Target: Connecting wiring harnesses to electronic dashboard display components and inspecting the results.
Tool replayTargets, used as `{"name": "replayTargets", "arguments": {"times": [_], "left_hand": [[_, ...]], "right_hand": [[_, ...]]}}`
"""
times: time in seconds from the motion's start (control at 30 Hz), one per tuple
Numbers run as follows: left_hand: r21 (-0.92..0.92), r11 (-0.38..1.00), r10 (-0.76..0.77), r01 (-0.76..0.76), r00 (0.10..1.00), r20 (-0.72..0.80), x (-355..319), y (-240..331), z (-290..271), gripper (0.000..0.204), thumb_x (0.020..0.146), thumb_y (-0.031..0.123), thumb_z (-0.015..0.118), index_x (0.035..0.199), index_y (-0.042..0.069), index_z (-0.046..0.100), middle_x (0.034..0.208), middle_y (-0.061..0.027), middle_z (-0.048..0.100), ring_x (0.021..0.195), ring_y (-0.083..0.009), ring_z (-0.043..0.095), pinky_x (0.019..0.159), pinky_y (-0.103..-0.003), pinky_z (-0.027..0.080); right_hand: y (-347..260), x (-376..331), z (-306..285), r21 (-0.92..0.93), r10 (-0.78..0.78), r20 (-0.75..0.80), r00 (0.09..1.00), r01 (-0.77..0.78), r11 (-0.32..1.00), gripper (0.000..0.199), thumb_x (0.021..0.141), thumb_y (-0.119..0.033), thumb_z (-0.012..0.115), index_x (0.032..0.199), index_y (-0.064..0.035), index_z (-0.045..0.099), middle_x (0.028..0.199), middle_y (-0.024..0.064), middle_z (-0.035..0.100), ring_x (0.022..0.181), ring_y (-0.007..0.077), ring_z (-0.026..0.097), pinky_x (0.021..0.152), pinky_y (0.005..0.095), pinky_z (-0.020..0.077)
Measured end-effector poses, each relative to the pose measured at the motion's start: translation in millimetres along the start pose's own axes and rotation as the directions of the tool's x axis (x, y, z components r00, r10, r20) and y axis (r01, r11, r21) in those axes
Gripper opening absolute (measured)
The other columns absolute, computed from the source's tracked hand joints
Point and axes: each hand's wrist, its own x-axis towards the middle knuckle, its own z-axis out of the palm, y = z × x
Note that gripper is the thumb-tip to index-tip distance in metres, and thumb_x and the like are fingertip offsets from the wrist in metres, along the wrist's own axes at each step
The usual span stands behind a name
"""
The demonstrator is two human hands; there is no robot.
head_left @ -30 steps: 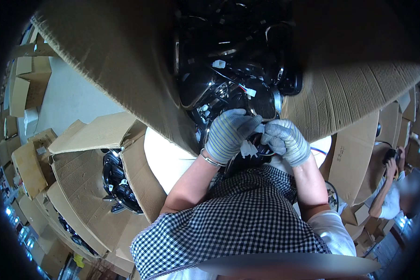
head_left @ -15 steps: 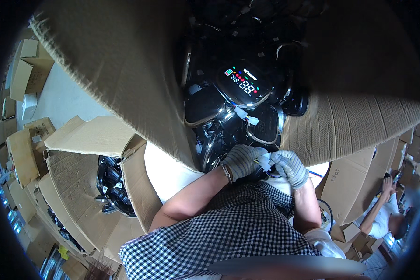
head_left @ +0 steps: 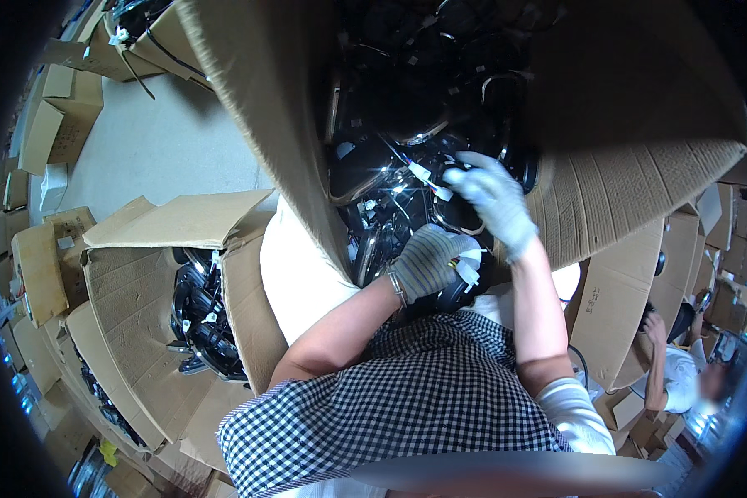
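Striped grey work gloves cover both hands. My left hand (head_left: 430, 264) is closed around a white plastic wire connector (head_left: 469, 267), low at the near side of a large open carton (head_left: 610, 195). Farther up, my right hand (head_left: 496, 203) reaches over the black instrument clusters (head_left: 361, 173) inside that carton. Its blurred fingertips are beside another white connector (head_left: 420, 172) on a wire; whether they grip anything cannot be made out. The clusters have glossy dark faces and shiny rims, and none shows a lit display. Shadow hides the far ones.
To the left, an open carton (head_left: 153, 224) holds more black clusters (head_left: 203, 319). Its flaps stick out near my left arm. More cartons (head_left: 54, 266) stack at far left, and a pale floor (head_left: 166, 141) shows between. At right, a co-worker (head_left: 681, 373) stands by other cartons.
My right hand has left the connector beside my left hand and moved up into the carton. The cluster display that glowed with coloured symbols is now dark. My left hand still holds its connector.
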Motion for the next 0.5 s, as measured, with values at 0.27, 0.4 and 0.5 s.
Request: {"name": "replayTargets", "arguments": {"times": [0.27, 0.4, 0.5], "left_hand": [[-0.372, 0.928, -0.127, -0.007, 0.934, -0.334, -4.0, 14.0, -46.1, 0.033, 0.073, 0.008, 0.066, 0.106, 0.010, 0.063, 0.101, -0.0104, 0.061, 0.089, -0.0248, 0.061, 0.078, -0.032, 0.050], [0.280, 0.917, 0.375, -0.285, 0.855, -0.358, 13.3, 5.1, -40.2, 0.045, 0.076, 0.018, 0.062, 0.120, 0.012, 0.055, 0.116, -0.0109, 0.057, 0.108, -0.0285, 0.055, 0.102, -0.046, 0.035], [0.259, 0.893, 0.418, -0.368, 0.892, -0.172, 14.6, -4.3, -33.7, 0.045, 0.078, 0.021, 0.061, 0.122, 0.015, 0.056, 0.088, -0.0054, 0.062, 0.086, -0.0231, 0.060, 0.094, -0.043, 0.041]], "right_hand": [[13.0, -18.9, 9.6, 0.496, 0.277, 0.205, 0.939, -0.343, 0.798, 0.024, 0.088, -0.023, 0.055, 0.085, -0.0009, 0.063, 0.082, 0.0033, 0.061, 0.080, 0.0122, 0.056, 0.074, 0.0266, 0.0446], [-27.0, -67.4, -9.9, 0.620, 0.158, 0.180, 0.971, -0.237, 0.748, 0.026, 0.088, -0.027, 0.059, 0.089, -0.0012, 0.065, 0.085, 0.0031, 0.060, 0.081, 0.0120, 0.055, 0.076, 0.0261, 0.0442], [-25.3, -93.1, -11.3, 0.836, 0.321, 0.180, 0.930, -0.316, 0.448, 0.035, 0.084, -0.031, 0.066, 0.094, 0.0025, 0.065, 0.098, 0.0093, 0.062, 0.078, 0.0153, 0.058, 0.076, 0.0286, 0.0469]]}}
